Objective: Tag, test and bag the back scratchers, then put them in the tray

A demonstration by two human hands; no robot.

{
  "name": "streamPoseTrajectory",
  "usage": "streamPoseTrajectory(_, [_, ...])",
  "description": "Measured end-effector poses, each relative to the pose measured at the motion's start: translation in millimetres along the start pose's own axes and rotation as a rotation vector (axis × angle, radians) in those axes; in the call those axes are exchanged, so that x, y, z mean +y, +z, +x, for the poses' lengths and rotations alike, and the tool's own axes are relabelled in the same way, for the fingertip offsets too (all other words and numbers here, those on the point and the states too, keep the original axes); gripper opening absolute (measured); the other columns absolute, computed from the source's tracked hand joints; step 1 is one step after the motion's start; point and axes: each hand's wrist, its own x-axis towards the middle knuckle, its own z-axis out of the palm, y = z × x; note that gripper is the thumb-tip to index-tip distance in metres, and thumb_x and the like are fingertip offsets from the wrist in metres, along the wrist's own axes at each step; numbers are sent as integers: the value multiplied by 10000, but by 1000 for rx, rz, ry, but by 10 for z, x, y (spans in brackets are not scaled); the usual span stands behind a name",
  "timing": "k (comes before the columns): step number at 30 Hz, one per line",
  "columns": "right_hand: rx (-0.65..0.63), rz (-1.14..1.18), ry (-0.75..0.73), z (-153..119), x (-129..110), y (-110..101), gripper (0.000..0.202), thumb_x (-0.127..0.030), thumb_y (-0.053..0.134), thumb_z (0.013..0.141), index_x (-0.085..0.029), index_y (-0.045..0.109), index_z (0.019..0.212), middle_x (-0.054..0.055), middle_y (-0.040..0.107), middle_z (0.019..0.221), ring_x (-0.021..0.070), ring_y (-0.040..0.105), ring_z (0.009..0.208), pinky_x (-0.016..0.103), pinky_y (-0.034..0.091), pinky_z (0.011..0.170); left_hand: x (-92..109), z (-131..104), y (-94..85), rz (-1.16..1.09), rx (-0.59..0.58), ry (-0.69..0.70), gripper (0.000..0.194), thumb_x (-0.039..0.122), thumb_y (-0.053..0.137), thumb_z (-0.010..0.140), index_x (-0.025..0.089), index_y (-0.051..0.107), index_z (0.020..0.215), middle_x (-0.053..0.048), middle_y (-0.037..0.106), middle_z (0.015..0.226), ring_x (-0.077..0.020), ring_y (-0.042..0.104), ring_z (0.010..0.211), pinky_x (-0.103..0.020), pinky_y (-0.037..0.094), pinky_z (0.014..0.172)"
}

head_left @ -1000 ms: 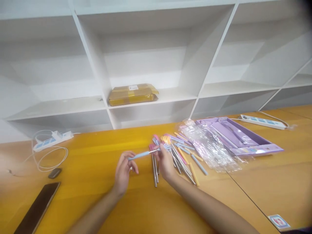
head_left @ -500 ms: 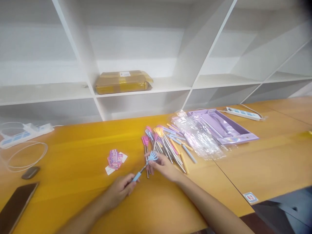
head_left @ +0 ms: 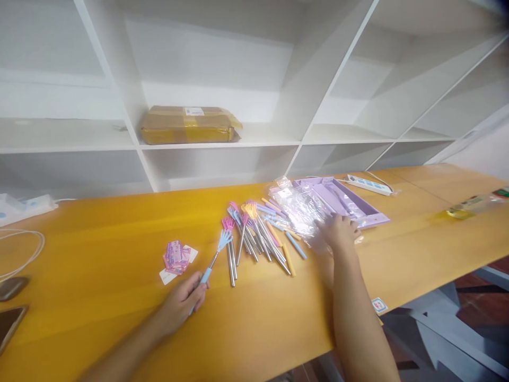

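My left hand (head_left: 186,298) is closed round the blue handle of a blue hand-shaped scratcher (head_left: 224,240), which points up and to the right. My right hand (head_left: 340,231) is spread over the right side of the clear plastic bags (head_left: 296,204); it is slightly blurred. Between the hands lies a pile of scratchers with metal rods (head_left: 262,240) and pink, blue and yellow heads. Loose coloured handles, among them a blue one (head_left: 296,245) and a yellow one (head_left: 289,260), lie at the pile's right. Pink printed cards (head_left: 175,258) rest left of the pile.
Behind the bags sits an open purple box (head_left: 377,218), with a power strip (head_left: 368,184) beyond it. A taped carton (head_left: 191,125) stands on the shelf. At the far left are another power strip (head_left: 26,207), a cable and a phone (head_left: 10,323). A packet (head_left: 471,207) lies far right.
My right hand has left the blue scratcher's head and moved right to the plastic bags. My left hand still holds the scratcher. The view has shifted to the right.
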Motion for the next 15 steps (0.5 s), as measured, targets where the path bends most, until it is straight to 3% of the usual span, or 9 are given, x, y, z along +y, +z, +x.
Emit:
streamPoseTrajectory(3, [47, 27, -2, 15, 32, 28, 566, -510, 667, 866, -169, 706, 1316, 237, 590, 1373, 434, 472, 1282, 621, 332, 1092, 32, 6, -14, -10, 16, -7, 446, 646, 478, 1059, 214, 578, 1006, 55, 502, 652, -115, 375, 556, -231, 334, 565])
streamPoseTrajectory(8, [162, 124, -7, 26, -2, -24, 332, -374, 577, 914, -170, 786, 1073, 214, 641, 1245, 367, 525, 1171, 586, 337, 1054, 76, 13, -15, -1, 42, 8, 459, 658, 480, 1053, 211, 586, 1027, 56, 508, 651, -112, 367, 541, -225, 327, 554])
streamPoseTrajectory(12, [279, 244, -55, 21, -41, -133, 242, -331, 577, 904, -162, 746, 946, 145, 704, 989, 290, 585, 979, 512, 395, 1007, 54, 18, -17, -19, 37, 7, 445, 648, 498, 1051, 214, 592, 1013, 56, 506, 652, -113, 368, 534, -226, 323, 548])
streamPoseTrajectory(15, [439, 338, -75, 4, -84, -274, 243, -351, 561, 947, -158, 703, 987, 137, 711, 970, 286, 618, 966, 476, 446, 988, 27, 23, -25, -24, 32, 16, 419, 622, 493, 1064, 218, 594, 1024, 55, 510, 667, -114, 374, 550, -222, 332, 560])
